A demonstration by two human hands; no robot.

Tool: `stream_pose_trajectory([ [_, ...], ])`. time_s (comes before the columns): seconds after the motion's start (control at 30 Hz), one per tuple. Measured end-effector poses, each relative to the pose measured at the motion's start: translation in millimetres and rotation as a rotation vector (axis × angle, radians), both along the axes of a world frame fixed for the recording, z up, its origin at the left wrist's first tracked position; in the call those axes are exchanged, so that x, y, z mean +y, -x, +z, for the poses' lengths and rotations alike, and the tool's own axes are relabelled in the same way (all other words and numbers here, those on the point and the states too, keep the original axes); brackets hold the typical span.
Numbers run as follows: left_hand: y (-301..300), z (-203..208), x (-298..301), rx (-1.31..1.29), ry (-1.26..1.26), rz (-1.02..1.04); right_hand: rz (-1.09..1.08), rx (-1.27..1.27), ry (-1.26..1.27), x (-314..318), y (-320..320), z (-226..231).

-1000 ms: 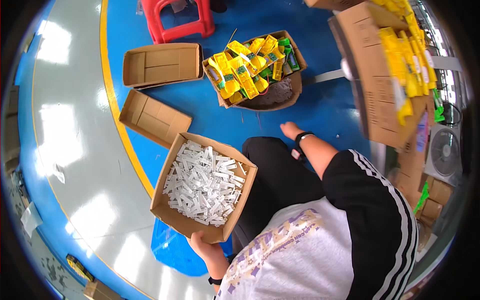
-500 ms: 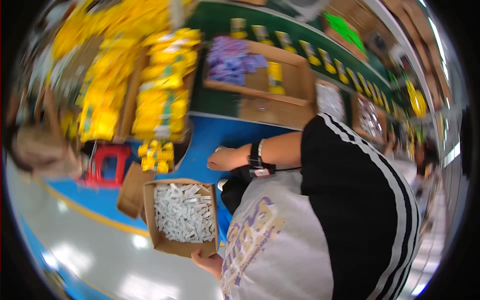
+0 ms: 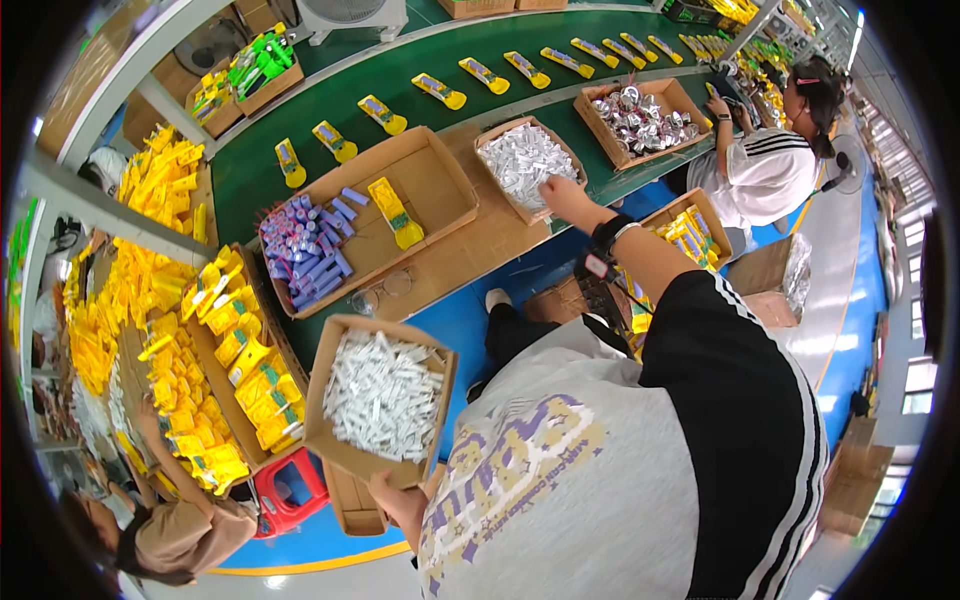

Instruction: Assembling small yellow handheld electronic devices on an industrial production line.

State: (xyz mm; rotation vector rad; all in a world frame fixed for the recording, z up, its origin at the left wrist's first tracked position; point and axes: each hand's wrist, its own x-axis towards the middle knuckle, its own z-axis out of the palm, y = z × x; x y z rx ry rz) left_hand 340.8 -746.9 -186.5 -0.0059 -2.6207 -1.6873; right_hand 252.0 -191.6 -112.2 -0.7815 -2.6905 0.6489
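Observation:
My left hand (image 3: 398, 500) grips the near lower edge of an open cardboard box (image 3: 318, 412), tilted beside the bench. Small white strip-like pieces (image 3: 385, 395) fill much of it. My right hand (image 3: 572, 200) reaches over the near rim of a smaller cardboard box (image 3: 488, 142) on the bench. That box holds a pile of silvery-white pieces (image 3: 525, 165). My right fingers are curled down at the pile; whatever is between them is hidden. To its left, a shallow cardboard tray (image 3: 440, 165) contains purple cylinders with wires (image 3: 310, 245) and one yellow part (image 3: 396, 213).
Yellow parts stand in a row along the green bench (image 3: 360, 160). A box of shiny round metal parts (image 3: 640, 120) sits right of my right hand. Cartons of yellow parts (image 3: 265, 395) and a red stool (image 3: 290, 495) are left. Co-workers sit at left (image 3: 185, 535) and right (image 3: 765, 165).
The view has swung toward the bench. My right hand has moved from beside my body to the box of silvery-white pieces. My left hand still holds its box, now closer to the bench.

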Motion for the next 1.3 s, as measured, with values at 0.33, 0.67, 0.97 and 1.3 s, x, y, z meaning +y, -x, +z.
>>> stream_pose_trajectory([
  [0.33,137,116,239,-0.807,-0.928,0.137,-0.050,-0.164,0.322,95,39,3],
  [0.67,202,101,390,-1.000,-0.521,-0.095,0.122,0.147,0.804,95,63,103],
  [0.97,226,74,468,-0.653,-0.394,-0.516,0.229,-0.055,0.368,107,35,70],
  [1.3,276,79,308,-0.643,-0.197,-0.335,0.238,-0.165,-0.437,41,84,60],
])
